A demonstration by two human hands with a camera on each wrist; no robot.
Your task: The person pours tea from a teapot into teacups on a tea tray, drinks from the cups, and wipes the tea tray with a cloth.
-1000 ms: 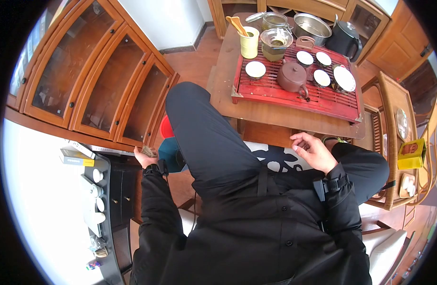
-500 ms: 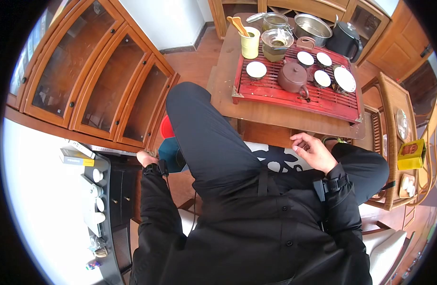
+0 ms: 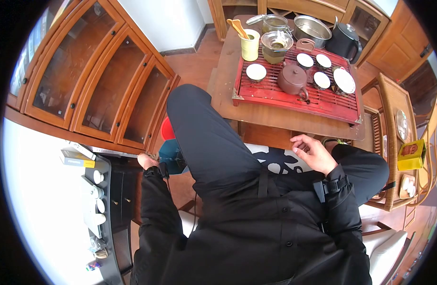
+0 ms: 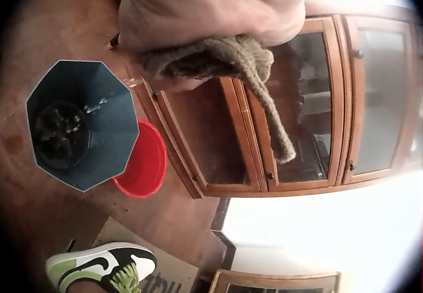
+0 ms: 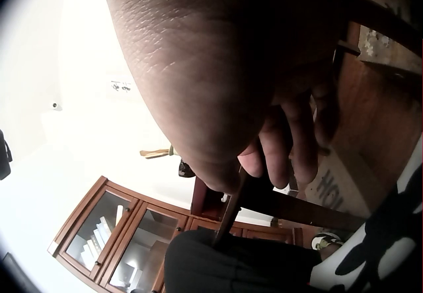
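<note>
My left hand (image 3: 147,161) is low at the far left, beside the knee. In the left wrist view it grips a brown cloth (image 4: 261,75), bunched in the fist with one end hanging down. Below it on the floor stands a dark teal, many-sided bin (image 4: 119,108), with liquid and bright splashes showing inside. A red bucket (image 4: 149,167) stands next to the bin, partly behind it. My right hand (image 3: 313,153) hovers over the lap near the table's front edge, fingers loosely curled around nothing. The left fingers are mostly hidden in the head view.
On the wooden table (image 3: 223,102), a red tea tray (image 3: 270,97) bears a brown teapot (image 3: 292,78), several white cups and a glass pitcher (image 3: 274,56). A steel basin (image 3: 312,28) and black kettle (image 3: 344,40) stand behind. A glass-door cabinet (image 3: 102,90) flanks the left.
The cloth showed beyond my left fingers a second ago; the hand has turned over, hiding most of it in the head view. My right hand has stayed in place.
</note>
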